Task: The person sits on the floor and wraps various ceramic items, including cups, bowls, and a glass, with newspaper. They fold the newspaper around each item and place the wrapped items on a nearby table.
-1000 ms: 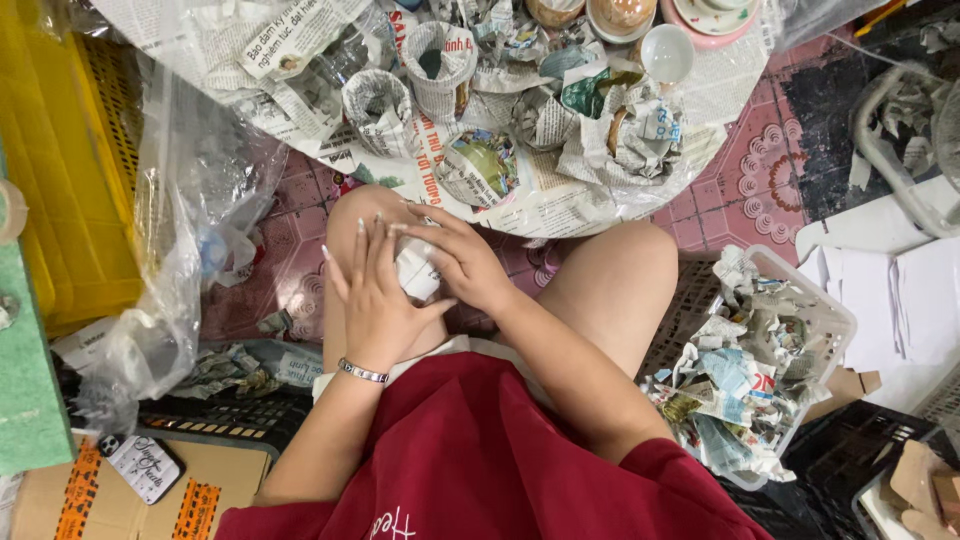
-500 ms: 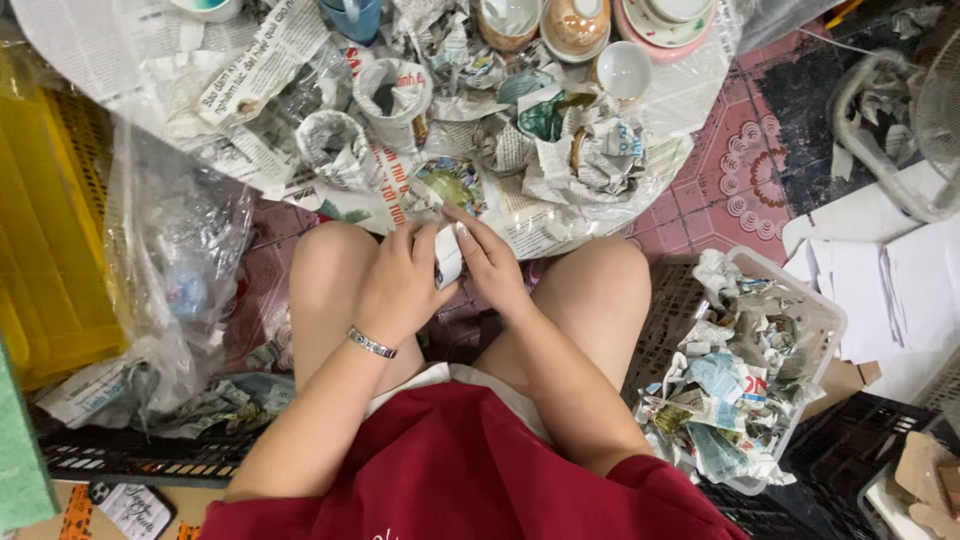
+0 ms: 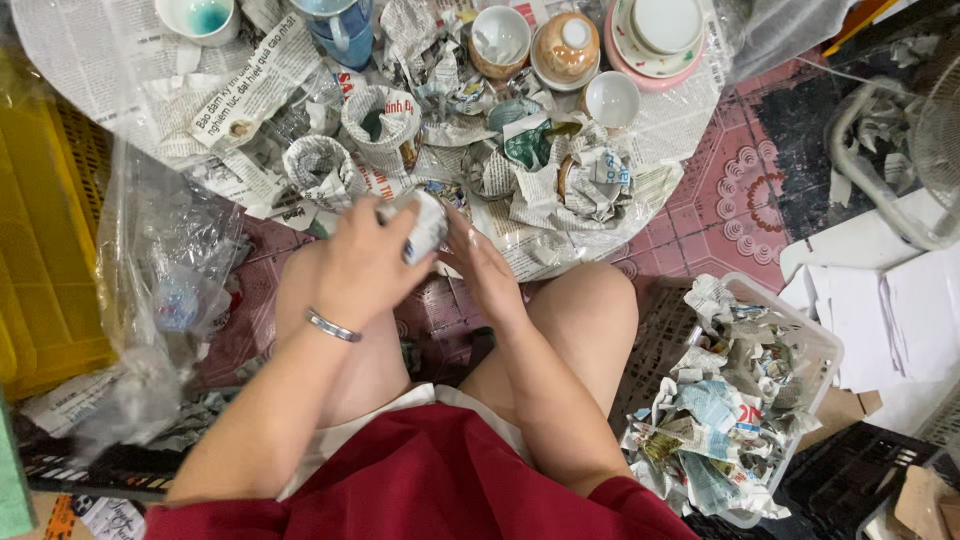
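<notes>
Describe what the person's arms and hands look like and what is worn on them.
Both forearms are bare, no gloves on either hand. The left hand has a thin silver bracelet at the wrist. The right hand wears nothing visible. Short red sleeves end near the elbows.

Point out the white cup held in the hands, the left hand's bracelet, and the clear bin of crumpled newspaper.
White cup (image 3: 428,225), head view: its side showing between the hands.
Bracelet (image 3: 332,326), head view: the band across the left wrist.
Clear bin (image 3: 822,352), head view: its far right rim.
</notes>
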